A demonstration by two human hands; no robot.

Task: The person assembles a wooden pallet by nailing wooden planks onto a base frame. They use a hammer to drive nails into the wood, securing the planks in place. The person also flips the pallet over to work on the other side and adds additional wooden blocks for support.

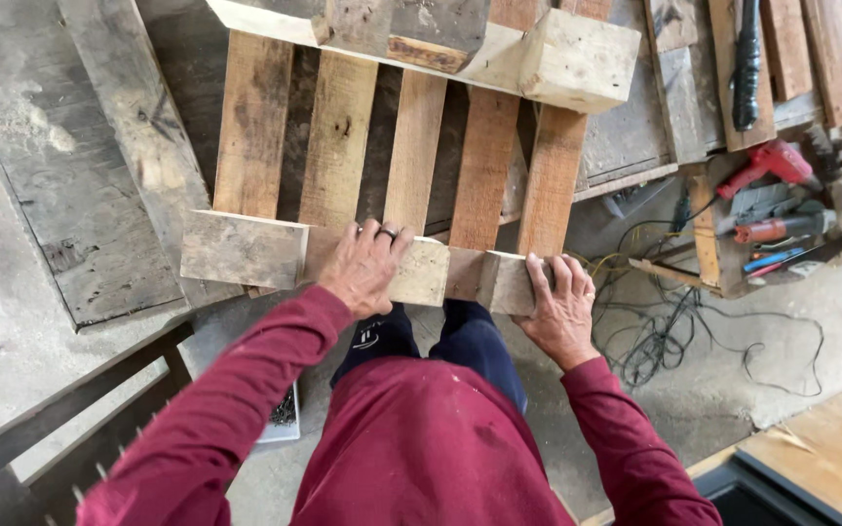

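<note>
A wooden pallet (411,146) of several upright slats stands tilted in front of me on the concrete floor. Along its near edge runs a row of thick wooden blocks (242,248). My left hand (367,266), with a ring on one finger, grips the top of the middle block. On the right end block (499,282) rests my right hand (562,310), fingers curled over its edge. Both arms wear dark red sleeves. Another crosspiece with a pale block (577,60) spans the pallet's far end.
Weathered boards (99,146) lie on the floor at left. A red power tool (770,164), other tools and a tangle of cables (674,331) sit at right. A dark frame with protruding nails (80,429) is at lower left. A pale wooden panel (830,448) lies at lower right.
</note>
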